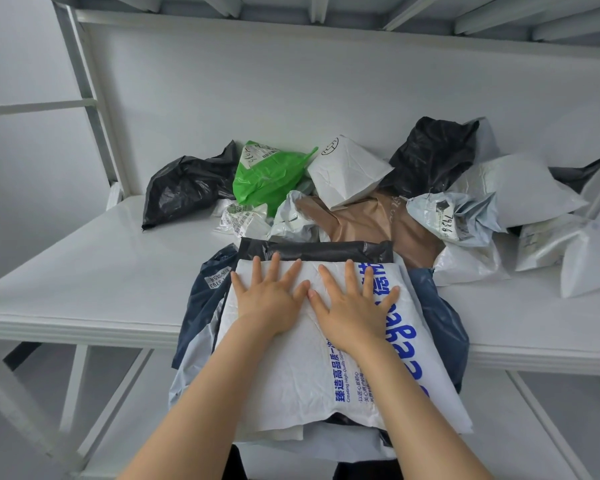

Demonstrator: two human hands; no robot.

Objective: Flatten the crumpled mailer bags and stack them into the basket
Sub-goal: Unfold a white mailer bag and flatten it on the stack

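pressing white mailer [291,375] flat, left hand [269,299] & right hand [352,313] fingers splayed straight, gripping nothing, prob to squeeze creases out; crumpled pile [347,171] just beyond fingertips.

The white bag [291,368] reads "Creating High-Quality" in blue; beyond it to the right, a grey bag [430,211] bears handwritten "7836".

One wide-angle camera worn on the head is looking forward and down from close above the white table [84,271] and mailer bags [347,171].
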